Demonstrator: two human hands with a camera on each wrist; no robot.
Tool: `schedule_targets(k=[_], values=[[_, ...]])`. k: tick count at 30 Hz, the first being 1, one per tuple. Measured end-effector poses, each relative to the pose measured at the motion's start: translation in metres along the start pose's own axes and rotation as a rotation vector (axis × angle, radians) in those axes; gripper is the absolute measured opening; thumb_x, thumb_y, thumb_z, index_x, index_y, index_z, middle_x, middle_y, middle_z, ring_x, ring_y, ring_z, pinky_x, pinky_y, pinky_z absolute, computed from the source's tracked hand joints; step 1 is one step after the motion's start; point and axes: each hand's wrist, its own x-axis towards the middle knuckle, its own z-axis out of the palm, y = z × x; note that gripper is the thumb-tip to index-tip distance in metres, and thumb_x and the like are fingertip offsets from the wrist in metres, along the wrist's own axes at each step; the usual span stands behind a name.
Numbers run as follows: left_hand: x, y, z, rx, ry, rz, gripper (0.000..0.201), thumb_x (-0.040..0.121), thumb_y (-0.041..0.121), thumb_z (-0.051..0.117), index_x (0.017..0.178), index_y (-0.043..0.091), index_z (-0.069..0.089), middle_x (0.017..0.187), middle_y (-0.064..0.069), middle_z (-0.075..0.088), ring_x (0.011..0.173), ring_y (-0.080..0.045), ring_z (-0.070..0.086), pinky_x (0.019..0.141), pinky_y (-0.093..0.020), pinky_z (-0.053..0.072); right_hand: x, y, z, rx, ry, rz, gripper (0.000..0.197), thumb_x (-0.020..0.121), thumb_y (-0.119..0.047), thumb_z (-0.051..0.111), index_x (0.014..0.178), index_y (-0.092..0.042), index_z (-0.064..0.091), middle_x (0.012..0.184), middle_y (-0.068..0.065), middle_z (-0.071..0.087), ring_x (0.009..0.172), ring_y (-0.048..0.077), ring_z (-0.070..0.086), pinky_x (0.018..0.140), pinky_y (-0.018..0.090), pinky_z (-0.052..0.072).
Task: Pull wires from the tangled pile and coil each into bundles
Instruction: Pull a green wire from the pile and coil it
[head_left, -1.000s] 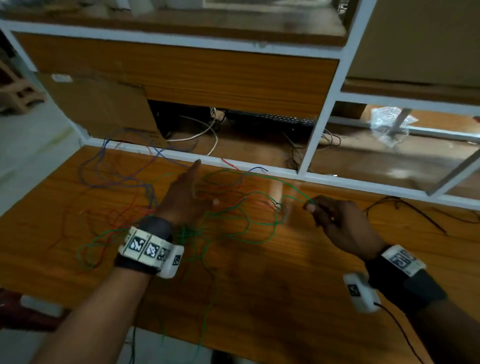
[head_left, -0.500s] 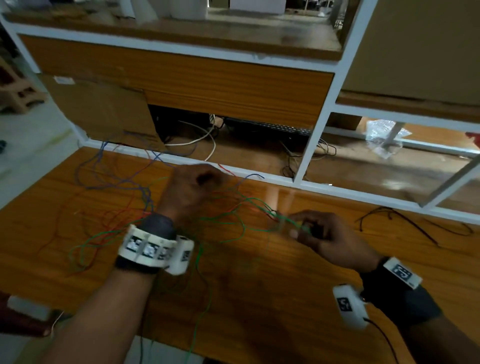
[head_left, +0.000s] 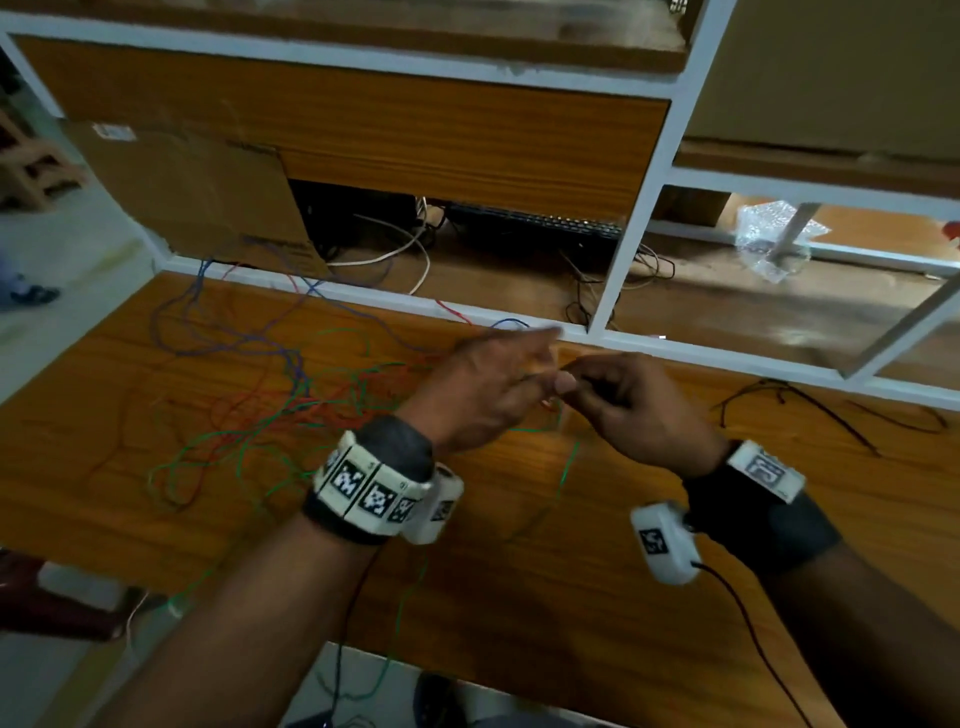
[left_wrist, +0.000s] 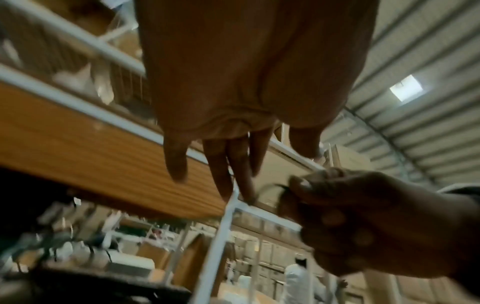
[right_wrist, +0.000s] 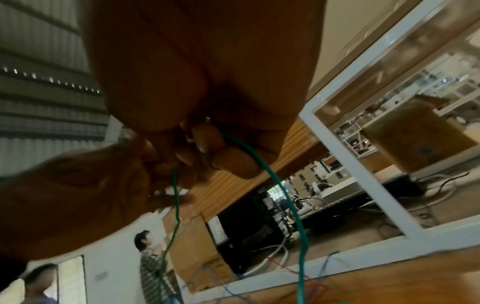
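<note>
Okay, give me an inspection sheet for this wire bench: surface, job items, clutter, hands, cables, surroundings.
Surface: wooden bench top, bare wood toward the near right.
Job's things: tangled pile of blue, red and green wires at left; green wire drawn out of it.
Clutter: clear plastic wrap on the rear shelf.
Grippers: right hand pinches the green wire; left hand has straight fingers beside it.
Cables: black cable at right; white cable behind.
Surroundings: white-framed shelving.
</note>
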Motion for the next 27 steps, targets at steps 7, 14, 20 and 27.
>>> schedule_targets(k=[7,14,20,27], values=[[-0.013,-0.029,-0.052,-0.105,0.124,-0.119,0.014,0.091,0.023,0.072,0.088,0.012,0.079,0.074,0.012,0.070,0.068,0.001,0.063,0.059,-0.016,0.046,-0.015,0.018,-0.014,0.389,-0.039,0.166,0.021,0.091,-0.033,0.077,0.103,-0.015,0.075,0.055,0.008,0.046,0.051,0.034,0.035,0.055,0.044,0.035],[-0.022,-0.092,-0.101,-0.019,0.626,-0.300,0.019,0.101,0.020,0.057,0.097,0.013,0.075,0.091,-0.004,0.071,0.072,-0.005,0.060,0.066,-0.014,0.046,-0.036,0.030,-0.029,0.412,-0.079,0.245,0.015,0.094,-0.018,0.068,0.086,-0.007,0.074,0.067,0.017,0.067,0.066,0.034,0.060,0.076,0.053,0.053],[-0.029,-0.127,-0.114,0.061,0.753,-0.490,0.026,0.097,0.030,0.058,0.092,0.013,0.076,0.100,-0.016,0.074,0.094,-0.031,0.068,0.076,-0.036,0.053,-0.034,0.034,-0.052,0.355,0.171,0.228,0.019,0.096,-0.018,0.064,0.094,-0.004,0.077,0.075,0.033,0.065,0.067,0.050,0.063,0.064,0.037,0.060],[-0.017,-0.026,-0.042,-0.119,0.087,-0.351,0.114,0.064,0.065,0.080,0.156,0.033,0.020,0.144,0.008,0.045,0.127,-0.001,0.042,0.102,-0.021,0.036,0.007,0.000,-0.023,0.058,0.193,0.014,0.012,0.100,-0.023,0.068,0.099,-0.019,0.080,0.070,0.001,0.072,0.057,0.019,0.063,0.051,0.035,0.047]])
